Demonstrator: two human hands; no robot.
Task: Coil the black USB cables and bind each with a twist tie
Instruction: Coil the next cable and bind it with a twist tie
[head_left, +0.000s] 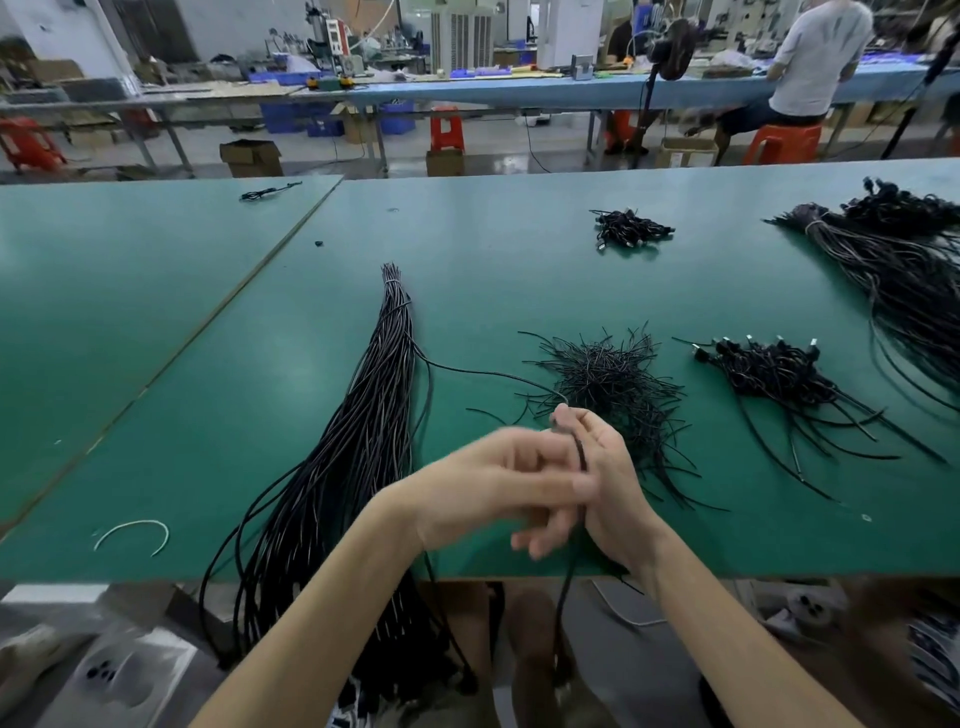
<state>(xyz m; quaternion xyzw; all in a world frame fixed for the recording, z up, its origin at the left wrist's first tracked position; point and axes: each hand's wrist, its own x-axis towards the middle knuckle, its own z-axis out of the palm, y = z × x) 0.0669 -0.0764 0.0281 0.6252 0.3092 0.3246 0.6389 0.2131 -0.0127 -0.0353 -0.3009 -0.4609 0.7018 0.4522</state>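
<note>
Where the green table (156, 322) fills most of the head view, a long bundle of black cables (363, 415) lies on it left of centre. It is tied near its far tip, fans out toward the person and spills over the near edge. A second bundle (893, 270), also bound at one end, sprawls across the far right corner. Between the two, near the middle of the table, sits a heap of short black ties (613, 374), loose and tangled. To the right of that heap lies a pile of coiled cables (769, 369) with plugs sticking up and tails trailing toward the near edge. A smaller pile (631, 228) of coiled cables rests farther back, well apart from the rest.

Both hands meet above the near edge, in front of the ties. The left hand (483, 483) is blurred, its fingers reaching across to the right palm; whether it grips anything cannot be told. The right hand (618, 473) holds a single black cable (483, 371), pinched at the fingertips (563, 415). This cable runs from the long bundle across the table to the hand, passes down along the palm and hangs below the table edge.

A white curved strip (132, 532) lies near the front left edge, and a stray cable (270, 192) lies at the far left.
</note>
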